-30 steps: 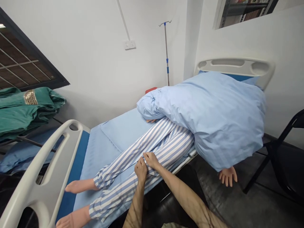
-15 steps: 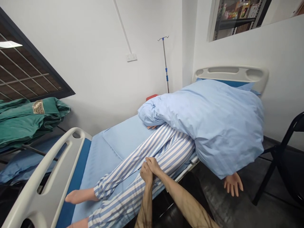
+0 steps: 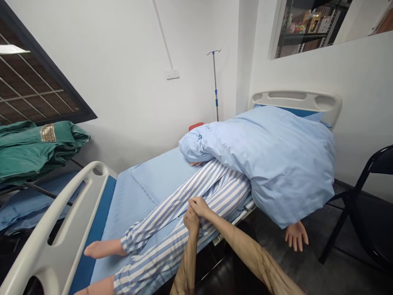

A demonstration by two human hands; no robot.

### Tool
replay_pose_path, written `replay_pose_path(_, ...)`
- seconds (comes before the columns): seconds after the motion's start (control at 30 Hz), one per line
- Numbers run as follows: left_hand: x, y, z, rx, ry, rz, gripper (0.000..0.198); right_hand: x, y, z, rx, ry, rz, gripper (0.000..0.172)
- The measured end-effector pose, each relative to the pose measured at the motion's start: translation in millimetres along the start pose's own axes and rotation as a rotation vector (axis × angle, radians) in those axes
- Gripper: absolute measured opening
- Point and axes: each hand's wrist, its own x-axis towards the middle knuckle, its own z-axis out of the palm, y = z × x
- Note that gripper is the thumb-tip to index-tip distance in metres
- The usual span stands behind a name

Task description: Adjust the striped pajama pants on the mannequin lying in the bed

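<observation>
Closely bunched: left hand (image 3: 190, 220) and right hand (image 3: 199, 206) touching each other on near leg of striped trousers (image 3: 215, 184), mid-bed (image 3: 153, 176). Fingers curled, pinch on cloth unclear. Dummy (image 3: 102, 248) torso hidden under blue quilt (image 3: 276, 155); near foot (image 3: 92, 290) cut off by frame edge.

Bare sheet (image 3: 153, 180) between striped legs (image 3: 211, 184) and wall (image 3: 123, 102) lies open; duvet (image 3: 276, 155) blocks the bed's head.
</observation>
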Motion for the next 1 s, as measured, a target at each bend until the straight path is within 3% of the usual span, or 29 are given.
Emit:
replay_pose_path(0.17, 1.0, -2.0, 0.3, -0.092, -0.016, -0.054, 0.041, -0.6, -4.4, -18.7, -0.001, -0.007, -0.084, 0.042)
replay_pose_path(0.43, 4.6, -6.3, 10.7, -0.099, 0.027, -0.039, 0.033, -19.9, 30.6, -3.8, -0.242, 0.058, 0.002, 0.034)
replay_pose_path(0.63, 9.2, -0.3, 8.8, -0.177, 0.002, -0.021, 0.035, -13.6, 31.3, -10.5, -0.033, 0.083, -0.001, 0.039)
replay_pose_path(0.83, 32.8, 32.8, 8.3, -0.708, 0.102, -0.224, 0.038, -7.4, 36.0, -12.6, 0.217, 0.101, 0.022, 0.040)
replay_pose_path(0.9, 30.6, 38.1, 14.5, -0.679, 0.117, -0.182, 0.038, -4.9, 39.1, -11.6, 0.289, 0.106, 0.052, 0.040)
replay_pose_path(1.0, 18.0, 33.7, 27.7, -0.412, 0.126, -0.058, 0.037, -3.0, 43.3, -8.8, 0.341, 0.116, 0.092, 0.041)
